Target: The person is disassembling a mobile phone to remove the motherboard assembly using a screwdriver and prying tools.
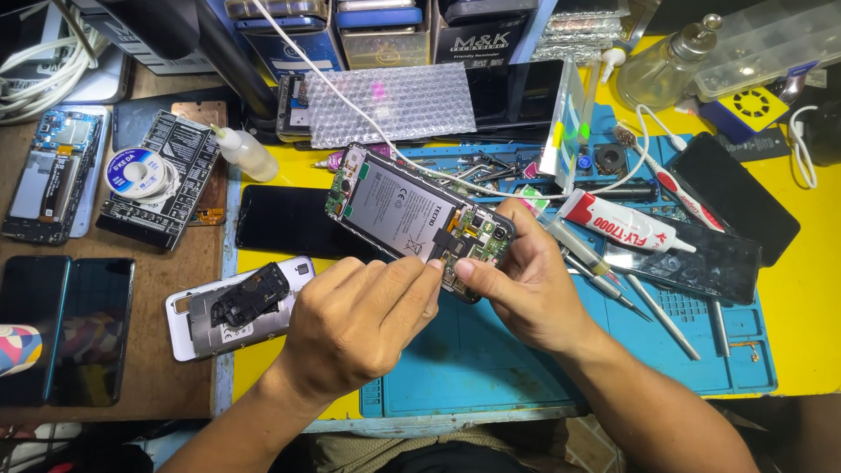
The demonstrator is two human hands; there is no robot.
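Note:
An opened smartphone with its back cover off is held tilted above the blue work mat; its grey battery and green circuit boards show. My right hand grips the phone's lower end from the right. My left hand meets it from the left, fingertips pinched at the phone's lower edge beside a small black part. A white cable runs from the phone's upper end toward the back.
A glue tube, tweezers and screwdrivers lie right of the phone. A dark phone screen lies behind it. A white phone back with black parts sits left. Further left are two dark phones, a solder-wire reel and a small bottle.

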